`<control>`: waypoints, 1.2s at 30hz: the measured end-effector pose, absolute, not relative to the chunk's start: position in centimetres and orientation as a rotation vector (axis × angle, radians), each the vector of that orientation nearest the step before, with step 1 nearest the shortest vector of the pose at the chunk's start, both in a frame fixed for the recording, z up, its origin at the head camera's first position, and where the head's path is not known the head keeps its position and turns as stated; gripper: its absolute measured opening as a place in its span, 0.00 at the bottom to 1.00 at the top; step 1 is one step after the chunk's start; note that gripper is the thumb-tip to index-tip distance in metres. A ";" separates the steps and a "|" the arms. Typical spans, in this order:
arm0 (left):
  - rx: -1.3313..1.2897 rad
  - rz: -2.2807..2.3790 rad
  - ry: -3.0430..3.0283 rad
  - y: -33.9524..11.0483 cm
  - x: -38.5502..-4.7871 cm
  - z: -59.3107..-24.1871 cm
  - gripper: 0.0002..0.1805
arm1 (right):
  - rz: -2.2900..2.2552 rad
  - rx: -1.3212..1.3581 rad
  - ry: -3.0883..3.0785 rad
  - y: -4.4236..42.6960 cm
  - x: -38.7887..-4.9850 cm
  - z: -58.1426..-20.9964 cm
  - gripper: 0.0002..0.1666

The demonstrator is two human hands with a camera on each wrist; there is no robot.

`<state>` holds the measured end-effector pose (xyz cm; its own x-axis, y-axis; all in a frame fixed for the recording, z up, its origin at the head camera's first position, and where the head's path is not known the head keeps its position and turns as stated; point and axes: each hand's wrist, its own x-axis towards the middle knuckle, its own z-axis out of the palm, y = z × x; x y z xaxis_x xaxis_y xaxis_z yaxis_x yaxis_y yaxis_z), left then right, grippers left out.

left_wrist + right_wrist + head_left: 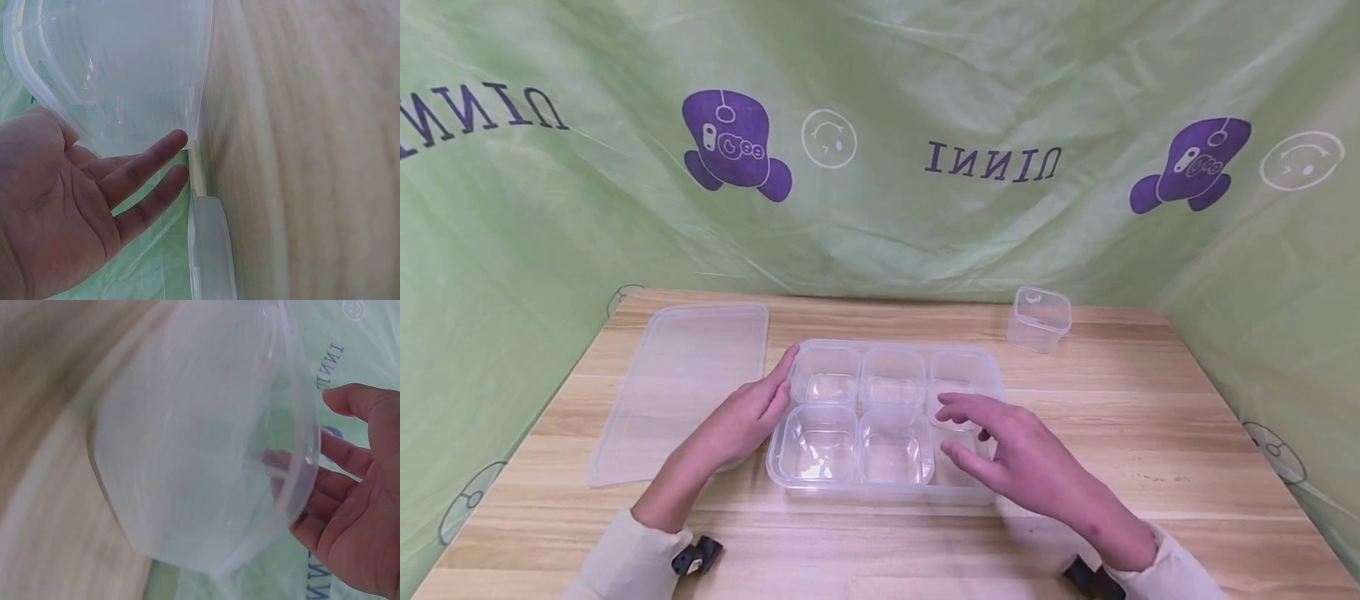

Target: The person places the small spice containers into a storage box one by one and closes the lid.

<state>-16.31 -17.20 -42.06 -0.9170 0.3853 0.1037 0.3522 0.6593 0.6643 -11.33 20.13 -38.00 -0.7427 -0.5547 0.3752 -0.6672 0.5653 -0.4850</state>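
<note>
A clear plastic storage box (887,493) stands on the table, with several small square cups (891,450) in two rows inside it. At its left end my left hand (748,417) rests against the wall, fingers mostly straight; the left wrist view shows the palm (56,206) beside the box (137,75). My right hand (1015,450) hovers over the right end, thumb and fingers apart and bent, with nothing held. In the right wrist view, some fingers (337,487) reach over the rim of the box (187,444). The front right corner is partly hidden by this hand.
A flat translucent lid (692,375) lies left of the box. One more small clear cup (1039,325) stands at the back right of the wooden table (1150,417). Green printed sheeting (880,225) hangs behind and at both sides.
</note>
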 end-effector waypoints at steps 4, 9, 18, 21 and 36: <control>0.617 1.107 2.821 -17.2 -16.3 -42.0 0.33 | 0.874 1.009 -2.552 21.0 -12.0 -37.3 0.18; 0.628 1.107 2.820 -17.2 -16.4 -42.0 0.33 | 0.792 0.924 -2.541 22.2 -12.9 -36.2 0.17; 0.626 1.117 2.811 -17.3 -16.4 -42.2 0.33 | 0.734 0.768 -2.520 24.4 -15.1 -35.7 0.17; 0.624 1.120 2.809 -17.3 -16.3 -42.2 0.33 | 0.730 0.710 -2.518 25.1 -15.8 -35.8 0.17; 0.626 1.116 2.812 -17.1 -16.4 -42.0 0.33 | 0.694 0.421 -2.711 28.7 -19.7 -37.2 0.21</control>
<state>-16.35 -17.09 -42.03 -0.9167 0.3873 0.0987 0.3495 0.6571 0.6679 -19.72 28.75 -37.22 -0.9084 -0.2030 0.3654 -0.3536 0.8395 -0.4126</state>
